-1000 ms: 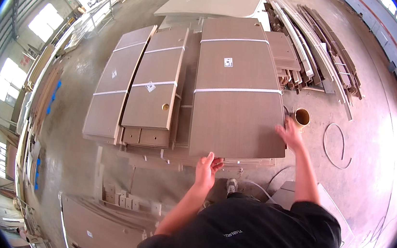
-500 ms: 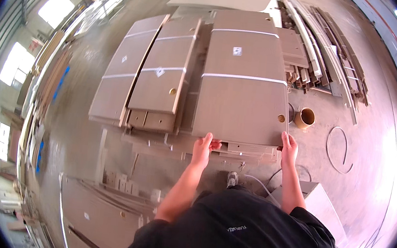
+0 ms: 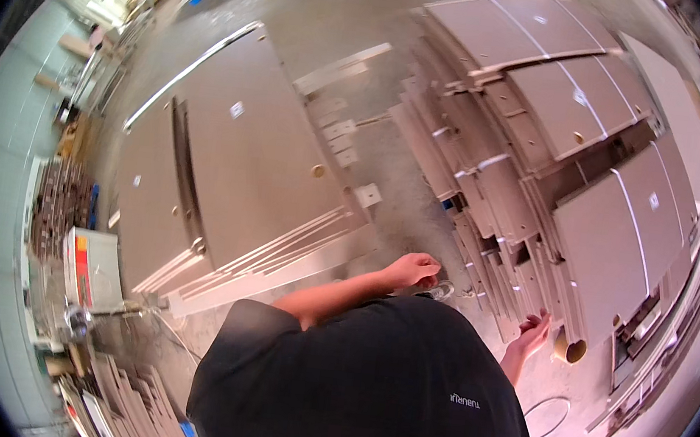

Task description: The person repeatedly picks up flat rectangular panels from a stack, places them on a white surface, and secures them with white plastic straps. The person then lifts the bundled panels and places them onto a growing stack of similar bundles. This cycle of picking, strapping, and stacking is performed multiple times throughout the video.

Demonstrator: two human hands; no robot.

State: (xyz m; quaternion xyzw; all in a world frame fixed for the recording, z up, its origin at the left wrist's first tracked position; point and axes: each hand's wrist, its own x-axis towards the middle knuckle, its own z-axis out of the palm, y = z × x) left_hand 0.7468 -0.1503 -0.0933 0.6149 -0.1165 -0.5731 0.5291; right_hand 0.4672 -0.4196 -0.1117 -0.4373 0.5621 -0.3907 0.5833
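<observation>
Both my hands are off the panels. My left hand is held in front of my body, fingers curled in and nothing visible in them. My right hand is low at my right, fingers apart and empty, near the ends of the stacked panels. Close to it is a flat brown-grey panel bundle with white straps, a small label and a round hole. Two more strapped bundles, a middle one and a far one, lie beyond it on the same stack.
Another panel stack lies at the left, its edges fanned toward me. A brown cardboard tube stands by my right hand. Small boards lie on the floor between stacks. A white box and a cable loop are farther out.
My hands have let go of the strapped panel bundle's near edge. My body has turned left, so the strapped stack now sits at the right and the other stack comes fully into view.
</observation>
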